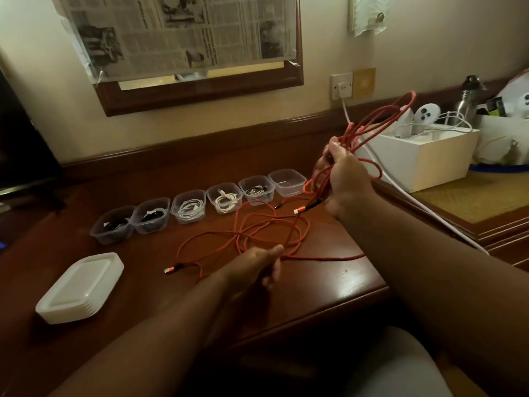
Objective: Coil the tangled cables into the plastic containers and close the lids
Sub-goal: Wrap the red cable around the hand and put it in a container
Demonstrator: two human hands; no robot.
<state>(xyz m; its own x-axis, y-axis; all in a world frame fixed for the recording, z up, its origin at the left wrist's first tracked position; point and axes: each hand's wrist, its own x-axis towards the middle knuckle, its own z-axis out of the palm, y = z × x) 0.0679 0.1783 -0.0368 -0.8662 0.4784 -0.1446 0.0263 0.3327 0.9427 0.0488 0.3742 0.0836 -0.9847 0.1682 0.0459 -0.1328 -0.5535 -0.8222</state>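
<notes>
Bare wooden desk lies open below and beside the left hand, while red cable loops sprawl just beyond it, a row of plastic containers lines the far side, and stacked lids sit well left.

A dark wooden desk fills the middle. At twelve o'clock hangs a wood-framed mirror with newspaper taped over its glass. At one o'clock a wall socket holds a plug, and its white cord trails down toward four o'clock. At two o'clock sits a white box — behind it, a steel bottle. A dark screen stands at nine o'clock.
</notes>
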